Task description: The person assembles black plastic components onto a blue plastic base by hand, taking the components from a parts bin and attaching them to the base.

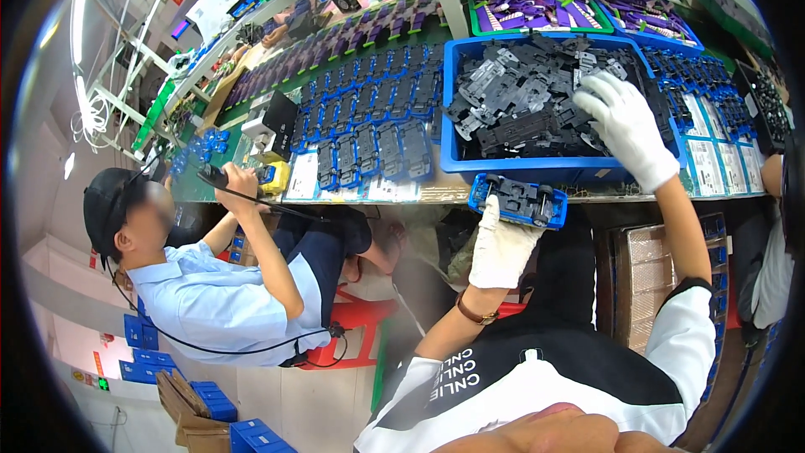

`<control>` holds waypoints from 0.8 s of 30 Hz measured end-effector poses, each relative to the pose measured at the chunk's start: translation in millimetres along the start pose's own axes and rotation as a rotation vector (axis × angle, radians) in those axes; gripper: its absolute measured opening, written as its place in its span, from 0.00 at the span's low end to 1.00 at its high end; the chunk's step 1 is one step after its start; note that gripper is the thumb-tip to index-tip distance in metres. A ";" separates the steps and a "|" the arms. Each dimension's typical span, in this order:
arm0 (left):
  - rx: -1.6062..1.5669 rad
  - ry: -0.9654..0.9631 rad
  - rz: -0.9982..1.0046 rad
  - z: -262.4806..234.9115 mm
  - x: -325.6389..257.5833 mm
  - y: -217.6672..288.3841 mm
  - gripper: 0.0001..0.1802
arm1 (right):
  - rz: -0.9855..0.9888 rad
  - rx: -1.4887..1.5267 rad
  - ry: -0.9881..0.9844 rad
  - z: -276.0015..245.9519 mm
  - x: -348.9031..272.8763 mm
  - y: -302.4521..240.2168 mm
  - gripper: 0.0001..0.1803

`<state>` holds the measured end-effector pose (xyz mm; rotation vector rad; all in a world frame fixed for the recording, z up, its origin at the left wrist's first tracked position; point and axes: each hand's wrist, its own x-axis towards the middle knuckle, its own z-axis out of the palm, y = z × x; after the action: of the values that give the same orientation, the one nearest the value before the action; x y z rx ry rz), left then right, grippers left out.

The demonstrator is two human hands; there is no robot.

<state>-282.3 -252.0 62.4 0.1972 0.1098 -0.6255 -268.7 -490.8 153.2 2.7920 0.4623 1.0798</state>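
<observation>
My left hand [503,250], in a white glove, grips a toy car [520,201] near the table's front edge. The car has a blue body, and its black underside with small wheels faces up. My right hand [619,122], also gloved in white, is over the right part of a blue bin [545,169]. Its fingers are apart and slightly bent, with nothing visible in them; whether the tips touch the parts below is unclear. Black plastic chassis plates [528,88] fill the bin in a loose heap.
Rows of blue-and-black toy cars [369,109] stand left of the bin, more [696,92] to its right. Behind are a green bin [537,25] and a blue bin [646,13] of purple parts. A seated co-worker [226,285] works at the left with a black tool.
</observation>
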 end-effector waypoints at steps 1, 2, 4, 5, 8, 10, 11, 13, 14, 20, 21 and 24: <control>-0.005 0.015 0.006 1.4 -4.8 1.8 0.30 | -0.009 -0.015 -0.021 14.4 -0.9 7.9 0.21; -0.014 0.029 0.005 1.7 -8.6 2.9 0.29 | -0.016 -0.037 -0.046 23.0 -2.1 14.8 0.21; -0.005 0.028 0.001 -1.3 -13.5 6.4 0.28 | -0.068 -0.017 -0.116 30.6 -0.7 27.0 0.20; -0.001 0.021 0.010 -1.4 -15.4 8.5 0.28 | -0.118 0.007 -0.188 33.1 0.1 30.1 0.18; -0.007 0.008 0.022 -2.4 -17.8 15.3 0.27 | -0.152 -0.110 -0.129 39.1 -2.2 36.3 0.13; -0.018 0.003 0.020 -3.1 -18.1 18.2 0.28 | -0.186 -0.144 -0.001 31.7 -1.6 41.3 0.11; -0.017 0.004 0.019 -3.1 -17.6 18.9 0.28 | -0.168 -0.190 0.059 27.0 -2.2 43.2 0.10; -0.018 0.007 0.014 -3.0 -17.8 19.5 0.28 | -0.006 -0.244 0.080 14.2 -4.8 41.4 0.11; 0.006 -0.005 0.002 -2.3 -18.6 19.5 0.28 | 0.067 -0.256 0.150 13.1 -9.1 42.9 0.13; 0.017 -0.037 -0.072 6.2 -23.7 17.6 0.32 | 0.977 1.063 0.272 -10.1 -21.1 -11.2 0.08; 0.030 -0.056 -0.096 8.9 -25.4 17.5 0.33 | 1.003 1.103 0.188 -17.4 -21.6 -21.3 0.08; 0.032 -0.067 -0.143 19.1 -27.9 15.3 0.35 | 1.020 1.478 0.208 -5.8 -37.7 -42.9 0.08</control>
<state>-295.0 -228.1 87.9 0.2005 0.0493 -0.7759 -309.3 -462.3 124.3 4.4605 -0.5556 1.6035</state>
